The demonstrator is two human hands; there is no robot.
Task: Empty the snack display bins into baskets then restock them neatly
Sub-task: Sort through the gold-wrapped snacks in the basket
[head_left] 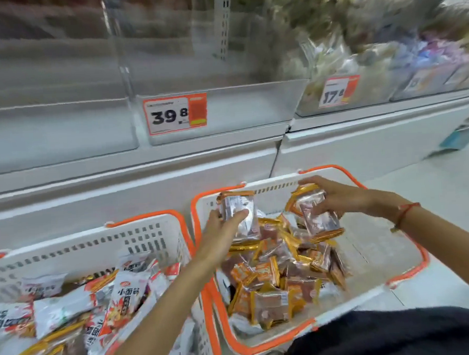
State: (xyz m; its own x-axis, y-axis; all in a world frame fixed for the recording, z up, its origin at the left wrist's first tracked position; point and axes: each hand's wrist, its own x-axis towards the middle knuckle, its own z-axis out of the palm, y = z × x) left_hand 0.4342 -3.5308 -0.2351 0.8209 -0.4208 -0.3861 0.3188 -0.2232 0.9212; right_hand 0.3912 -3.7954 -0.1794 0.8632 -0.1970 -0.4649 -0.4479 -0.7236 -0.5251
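Left basket [95, 249]: white slotted plastic, orange handles, on the floor below the shelf; holds white-and-red snack packets [125, 291] with a few gold-edged ones at its near left corner.

Left hand [220, 233]: forearm reaches up from the lower middle across the gap between the baskets; fingers and thumb curled round one clear gold-edged packet [238, 210], held upright above the right basket's far left corner.

Right basket [375, 253]: same make, just beside the first; holds a heap of orange and gold-edged packets [277, 273] crowded to its left half.

Right hand [339, 198]: arm comes in from the right, red cord [404, 215] at the wrist; fingers curled over a second clear packet [316, 213], tilted, above the heap.

Display bins [223, 109]: clear, on the shelf above; the middle one bears a price tag [174, 113] reading 39.8. Right bin [339, 69] holds blurred packets.
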